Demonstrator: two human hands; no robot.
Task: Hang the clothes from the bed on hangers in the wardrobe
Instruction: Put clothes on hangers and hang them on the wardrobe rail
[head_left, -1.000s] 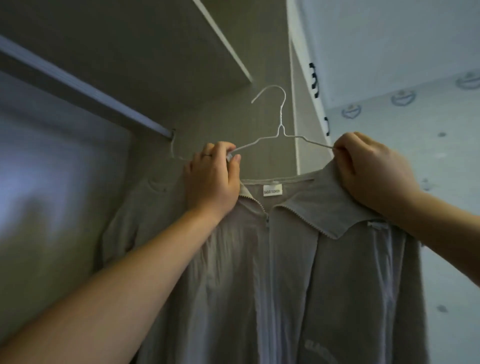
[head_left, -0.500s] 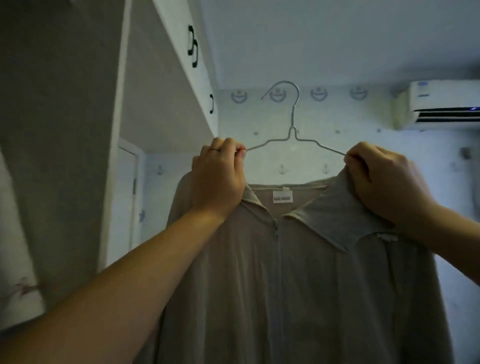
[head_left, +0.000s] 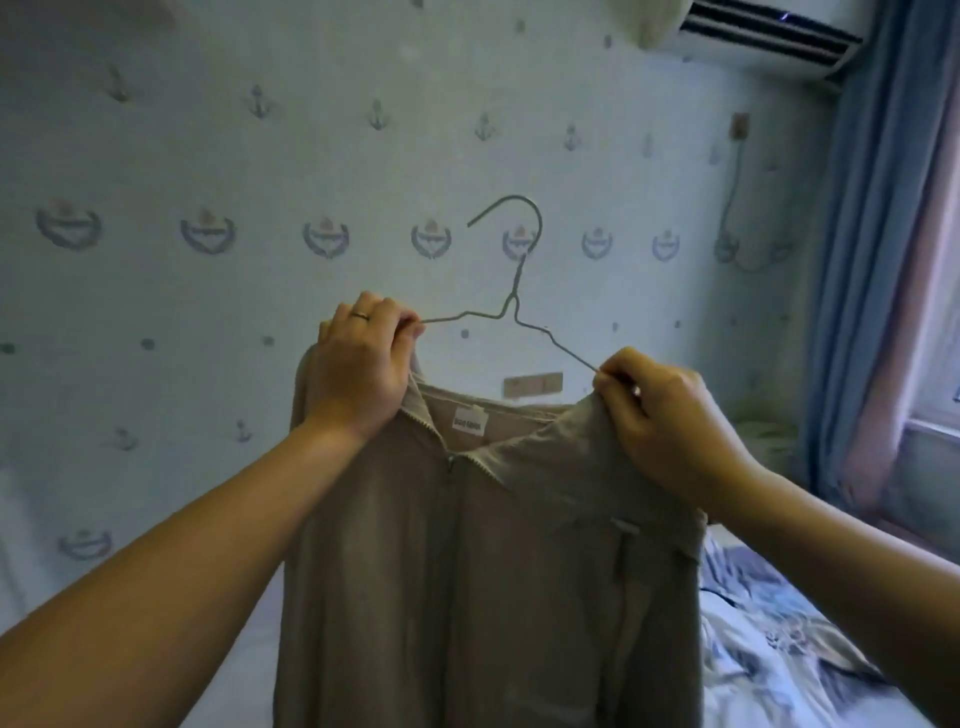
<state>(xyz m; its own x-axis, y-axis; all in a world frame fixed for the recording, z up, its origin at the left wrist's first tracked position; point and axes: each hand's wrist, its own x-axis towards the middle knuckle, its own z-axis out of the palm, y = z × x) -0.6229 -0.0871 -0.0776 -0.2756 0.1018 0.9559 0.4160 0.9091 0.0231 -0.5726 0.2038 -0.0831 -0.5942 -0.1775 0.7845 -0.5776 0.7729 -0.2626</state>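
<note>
A beige zip-up jacket with a collar and a white neck label hangs in front of me on a thin wire hanger. The hanger's hook stands free in the air, tilted a little. My left hand grips the hanger's left arm together with the jacket's shoulder. My right hand pinches the hanger's right arm and the collar, lower than the left. The wardrobe is out of view.
A wall with anchor-pattern wallpaper fills the background. An air conditioner sits at the top right beside a blue curtain and a window. Below lies the bed with a patterned blue quilt at the right.
The view has swung right, away from the wardrobe rail and shelf, to the wall over the bed. Both hands keep their hold on hanger and jacket; the right side has dropped lower.
</note>
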